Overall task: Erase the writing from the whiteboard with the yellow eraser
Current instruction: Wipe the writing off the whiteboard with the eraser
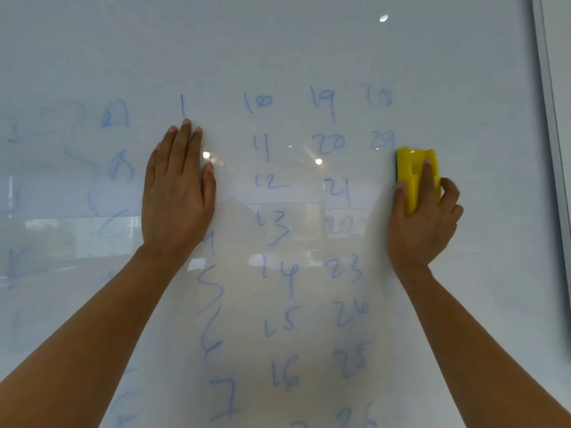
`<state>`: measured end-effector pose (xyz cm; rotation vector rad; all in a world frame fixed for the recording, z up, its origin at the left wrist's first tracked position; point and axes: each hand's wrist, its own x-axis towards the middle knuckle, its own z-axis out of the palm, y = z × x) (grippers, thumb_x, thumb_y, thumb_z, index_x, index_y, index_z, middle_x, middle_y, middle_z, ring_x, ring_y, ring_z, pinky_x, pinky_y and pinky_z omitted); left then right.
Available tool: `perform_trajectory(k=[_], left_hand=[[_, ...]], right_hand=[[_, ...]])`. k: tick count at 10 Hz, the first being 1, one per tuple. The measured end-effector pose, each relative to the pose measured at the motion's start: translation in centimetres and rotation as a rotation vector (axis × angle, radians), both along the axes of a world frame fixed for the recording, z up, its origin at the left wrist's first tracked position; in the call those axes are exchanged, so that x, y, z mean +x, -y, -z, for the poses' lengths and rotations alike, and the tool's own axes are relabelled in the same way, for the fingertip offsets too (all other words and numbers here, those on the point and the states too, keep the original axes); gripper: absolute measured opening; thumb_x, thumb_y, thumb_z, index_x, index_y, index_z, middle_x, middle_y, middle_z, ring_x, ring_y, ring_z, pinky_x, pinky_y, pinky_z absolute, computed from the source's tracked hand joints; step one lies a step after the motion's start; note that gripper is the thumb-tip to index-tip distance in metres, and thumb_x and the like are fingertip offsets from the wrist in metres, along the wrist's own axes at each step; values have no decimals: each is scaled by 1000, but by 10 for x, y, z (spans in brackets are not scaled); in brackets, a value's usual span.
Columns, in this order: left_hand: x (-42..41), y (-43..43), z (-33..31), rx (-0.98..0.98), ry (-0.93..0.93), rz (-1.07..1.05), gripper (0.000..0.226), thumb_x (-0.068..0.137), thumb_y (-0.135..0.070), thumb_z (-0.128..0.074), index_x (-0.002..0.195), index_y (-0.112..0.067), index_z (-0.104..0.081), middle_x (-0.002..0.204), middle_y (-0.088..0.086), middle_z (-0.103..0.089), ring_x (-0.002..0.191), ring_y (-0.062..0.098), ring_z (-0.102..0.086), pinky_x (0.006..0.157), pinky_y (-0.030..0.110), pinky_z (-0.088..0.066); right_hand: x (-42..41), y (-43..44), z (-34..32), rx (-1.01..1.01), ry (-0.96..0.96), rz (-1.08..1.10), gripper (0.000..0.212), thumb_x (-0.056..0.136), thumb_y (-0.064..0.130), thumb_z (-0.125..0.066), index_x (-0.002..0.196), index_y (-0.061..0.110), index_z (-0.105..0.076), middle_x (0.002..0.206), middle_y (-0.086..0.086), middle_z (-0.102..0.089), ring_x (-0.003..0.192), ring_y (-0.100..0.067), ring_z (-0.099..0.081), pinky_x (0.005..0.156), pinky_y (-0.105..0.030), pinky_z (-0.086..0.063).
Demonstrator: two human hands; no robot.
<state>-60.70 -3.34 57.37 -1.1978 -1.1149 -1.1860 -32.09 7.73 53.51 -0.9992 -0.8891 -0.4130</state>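
Pinching yellow eraser [415,177] under right-hand fingers [427,177] (upright).

Right hand [421,217] presses yellow eraser [415,177] on whiteboard [278,50] beside blue numbers [327,143]; left hand [176,193] flat on board

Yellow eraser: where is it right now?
Head view, right side: the yellow eraser is held in the right hand against the whiteboard, just right of the blue "29".

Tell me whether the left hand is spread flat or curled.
Spread flat: the left hand lies palm-down against the white glossy whiteboard, fingers straight and close together.
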Motion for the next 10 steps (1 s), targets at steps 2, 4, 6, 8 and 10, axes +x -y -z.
perform_trajectory(k=[2, 4, 6, 8, 10], left_hand=[[-1, -3, 1, 20, -3, -1, 46, 102, -19, -35, 145, -3, -30, 153, 15, -30, 143, 29, -24, 119, 42, -21], [-1, -1, 0, 7, -7, -5, 46, 102, -19, -34, 145, -3, -30, 154, 15, -29, 144, 28, -23, 120, 41, -20], [-1, -2, 0, 15, -3, 2, 46, 102, -20, -34, 145, -4, -30, 154, 14, -29, 144, 28, -23, 119, 41, -20], [-2, -2, 1, 20, -4, -3, 46, 102, -19, -35, 145, -4, -30, 153, 15, -30, 143, 29, -24, 119, 42, -21], [-1, -2, 1, 17, -1, 3, 46, 102, -19, -35, 145, -3, -31, 153, 15, -30, 143, 29, -24, 119, 42, -21]], right_hand=[[-35, 9, 27, 190, 290, 48, 47, 94, 41, -50, 139, 29, -43, 130, -13, -51, 88, -32, -47, 75, -38, -40], [-6, -1, -2, -15, 7, 51, 53, 93, 44, -49, 142, 29, -38, 135, -10, -46, 101, -35, -47, 81, -40, -38], [-28, 6, -18, 109, 165, 31, 60, 92, 45, -49, 144, 22, -33, 134, -9, -46, 103, -31, -46, 81, -39, -37], [7, -8, -20, -28, -82, 3, 59, 92, 45, -48, 144, 21, -33, 136, -10, -43, 112, -32, -44, 85, -40, -35], [-16, 2, -50, 70, 113, 22, 59, 91, 43, -49, 144, 21, -33, 134, -10, -45, 108, -32, -46, 82, -40, -38]])
